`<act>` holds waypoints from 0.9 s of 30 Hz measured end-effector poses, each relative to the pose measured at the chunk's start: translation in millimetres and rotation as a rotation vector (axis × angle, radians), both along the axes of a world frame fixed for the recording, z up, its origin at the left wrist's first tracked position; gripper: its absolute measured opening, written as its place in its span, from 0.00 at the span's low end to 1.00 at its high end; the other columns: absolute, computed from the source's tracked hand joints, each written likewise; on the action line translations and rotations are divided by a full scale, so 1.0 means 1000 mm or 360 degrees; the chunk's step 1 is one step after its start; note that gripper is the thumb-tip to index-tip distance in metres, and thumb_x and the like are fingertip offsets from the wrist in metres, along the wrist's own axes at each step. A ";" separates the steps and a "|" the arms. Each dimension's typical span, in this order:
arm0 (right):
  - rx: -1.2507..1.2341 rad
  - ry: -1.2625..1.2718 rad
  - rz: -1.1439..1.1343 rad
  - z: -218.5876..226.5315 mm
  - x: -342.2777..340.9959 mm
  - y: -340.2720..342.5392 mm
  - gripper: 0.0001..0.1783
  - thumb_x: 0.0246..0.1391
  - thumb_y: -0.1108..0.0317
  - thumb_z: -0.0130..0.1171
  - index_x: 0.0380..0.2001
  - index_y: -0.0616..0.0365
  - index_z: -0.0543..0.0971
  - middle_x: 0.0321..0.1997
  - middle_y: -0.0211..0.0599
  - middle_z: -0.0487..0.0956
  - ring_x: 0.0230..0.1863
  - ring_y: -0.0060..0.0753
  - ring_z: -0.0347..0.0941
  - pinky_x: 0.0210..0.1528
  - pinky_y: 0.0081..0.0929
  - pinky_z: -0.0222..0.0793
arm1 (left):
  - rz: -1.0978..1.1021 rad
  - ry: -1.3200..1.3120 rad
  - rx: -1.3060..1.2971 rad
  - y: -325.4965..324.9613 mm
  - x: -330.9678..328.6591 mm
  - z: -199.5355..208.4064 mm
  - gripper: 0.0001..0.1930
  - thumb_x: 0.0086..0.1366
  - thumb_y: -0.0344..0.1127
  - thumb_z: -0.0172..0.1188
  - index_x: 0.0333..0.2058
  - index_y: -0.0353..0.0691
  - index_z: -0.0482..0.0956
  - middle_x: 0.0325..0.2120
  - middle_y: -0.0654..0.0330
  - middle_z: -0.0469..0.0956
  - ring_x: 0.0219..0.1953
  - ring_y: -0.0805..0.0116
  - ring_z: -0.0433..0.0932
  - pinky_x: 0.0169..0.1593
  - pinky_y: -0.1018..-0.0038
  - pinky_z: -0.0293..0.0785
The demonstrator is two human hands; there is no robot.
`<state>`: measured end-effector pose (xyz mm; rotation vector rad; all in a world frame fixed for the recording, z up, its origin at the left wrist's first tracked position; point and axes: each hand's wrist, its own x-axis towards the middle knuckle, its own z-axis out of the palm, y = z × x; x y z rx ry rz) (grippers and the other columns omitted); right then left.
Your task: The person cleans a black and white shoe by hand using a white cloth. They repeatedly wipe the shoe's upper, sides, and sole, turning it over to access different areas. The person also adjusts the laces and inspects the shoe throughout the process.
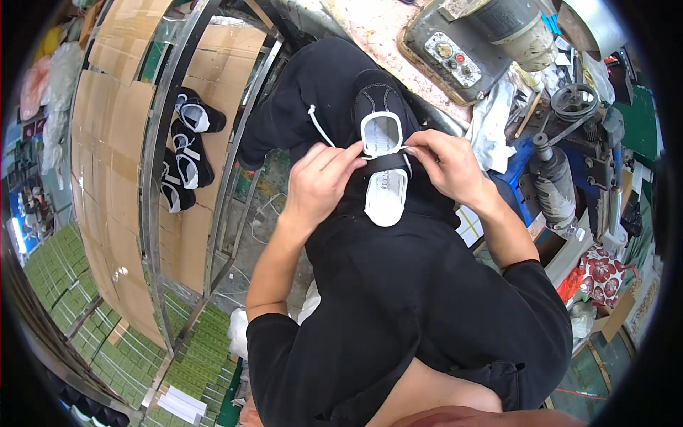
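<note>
A black shoe with a white lining and pale insole [385,199] rests on my lap, toe pointing away from me. Across its opening runs a black strap [387,163]. My left hand [318,179] is closed in a pinch on a thin white cord [321,126] at the strap's left end; one end of the cord sticks up past my knuckles. On the shoe's other side, my right hand [453,165] pinches what looks like the same white cord near the strap's right end. My fingertips partly hide the cord where it meets the shoe.
Several similar shoes [191,160] sit on a cardboard-lined metal rack [146,213] to my left. At the far right, a grey machine with a control panel [453,58] stands on a worn table [370,28]. A machine with a handwheel [573,102] is at my right.
</note>
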<state>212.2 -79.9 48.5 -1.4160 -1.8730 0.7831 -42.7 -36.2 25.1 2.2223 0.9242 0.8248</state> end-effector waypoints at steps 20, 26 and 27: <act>-0.0998 0.0648 0.0185 0.037 0.000 0.027 0.12 0.62 0.65 0.62 0.41 0.63 0.84 0.24 0.30 0.80 0.25 0.17 0.72 0.29 0.21 0.67 | -0.0578 -0.0299 -0.2896 0.066 0.022 0.017 0.14 0.67 0.26 0.60 0.50 0.31 0.81 0.19 0.70 0.70 0.16 0.83 0.65 0.17 0.85 0.56; -0.1289 0.0993 0.0135 0.006 0.000 0.034 0.14 0.64 0.70 0.61 0.50 0.64 0.81 0.27 0.27 0.80 0.25 0.15 0.71 0.31 0.18 0.68 | -0.0393 0.0092 -0.0717 0.049 0.024 0.046 0.06 0.62 0.28 0.67 0.36 0.31 0.84 0.27 0.58 0.79 0.26 0.71 0.82 0.30 0.74 0.76; -0.1229 0.1017 0.0222 0.005 -0.002 0.034 0.14 0.63 0.70 0.61 0.50 0.65 0.81 0.28 0.27 0.80 0.25 0.15 0.71 0.31 0.18 0.69 | -0.0363 0.0138 -0.0367 0.047 0.026 0.047 0.05 0.60 0.27 0.67 0.35 0.32 0.84 0.29 0.56 0.79 0.26 0.69 0.82 0.30 0.74 0.76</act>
